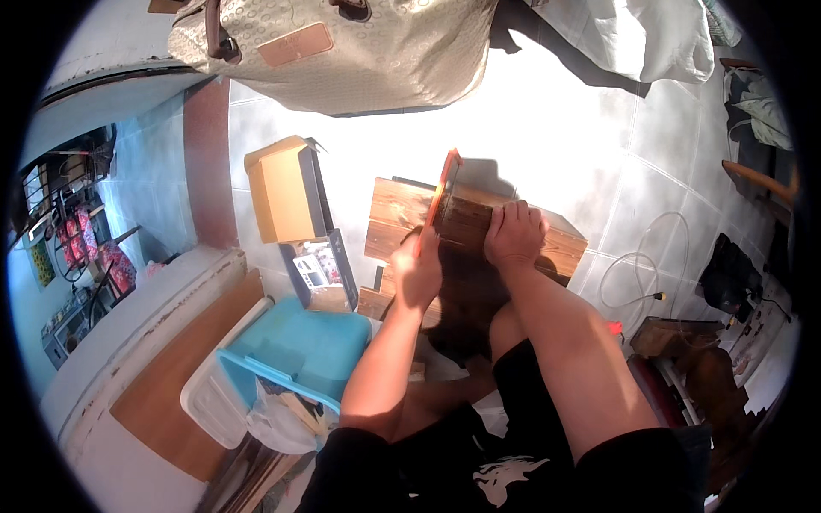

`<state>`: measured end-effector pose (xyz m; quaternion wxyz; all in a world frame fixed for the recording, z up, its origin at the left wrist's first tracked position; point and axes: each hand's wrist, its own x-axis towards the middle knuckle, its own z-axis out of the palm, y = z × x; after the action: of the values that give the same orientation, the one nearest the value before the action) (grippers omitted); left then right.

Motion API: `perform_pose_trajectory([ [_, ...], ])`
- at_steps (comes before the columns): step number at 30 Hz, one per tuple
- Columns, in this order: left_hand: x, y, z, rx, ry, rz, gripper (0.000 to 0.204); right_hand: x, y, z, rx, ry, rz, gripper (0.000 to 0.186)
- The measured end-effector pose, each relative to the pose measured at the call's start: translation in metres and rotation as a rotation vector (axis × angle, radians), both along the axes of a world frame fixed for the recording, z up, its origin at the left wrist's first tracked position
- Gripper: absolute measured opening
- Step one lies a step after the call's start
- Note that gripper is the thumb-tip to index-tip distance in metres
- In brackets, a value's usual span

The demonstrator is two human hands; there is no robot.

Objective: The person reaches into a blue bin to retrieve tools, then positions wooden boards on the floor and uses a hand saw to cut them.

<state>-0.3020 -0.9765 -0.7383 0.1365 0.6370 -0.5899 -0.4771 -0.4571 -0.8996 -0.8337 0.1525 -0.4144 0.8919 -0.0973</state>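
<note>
My left hand (416, 275) is closed round the near end of a long, thin orange tool that looks like a hacksaw (445, 184). It points away from me, lying across brown wooden boards (400, 205) with visible grain. At the boards' right part, my right hand (516, 232) grips a wooden board (560, 248), with its fingers curled over the far edge. Shadow covers the wood between my hands, so the contact between tool and wood is hard to make out.
An opened cardboard box (286, 192) with small items stands left of the boards. Nearer is a turquoise plastic bin (308, 346) holding scraps. A large beige bag (368, 64) lies beyond, a white sack (629, 38) far right. A clear hose (637, 256) coils on the tiled floor.
</note>
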Motion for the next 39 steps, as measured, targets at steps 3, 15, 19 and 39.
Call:
perform_pose_trajectory([
  [3, 0.032, 0.035, 0.022, 0.000, 0.034, 0.008, 0.040, -0.005, -0.001, 0.001, 0.013, 0.031, -0.018, 0.029],
  [15, 0.039, 0.039, 0.016, 0.143, -0.023, 0.077, 0.034, -0.004, 0.004, -0.004, 0.001, 0.046, -0.015, 0.029],
  [19, 0.021, 0.015, 0.011, 0.050, -0.062, 0.026, 0.032, 0.001, -0.001, 0.003, -0.036, 0.018, -0.001, 0.031],
  [39, 0.038, 0.049, 0.007, -0.015, -0.025, 0.071, 0.036, 0.000, 0.002, -0.002, 0.007, -0.003, -0.016, 0.034],
])
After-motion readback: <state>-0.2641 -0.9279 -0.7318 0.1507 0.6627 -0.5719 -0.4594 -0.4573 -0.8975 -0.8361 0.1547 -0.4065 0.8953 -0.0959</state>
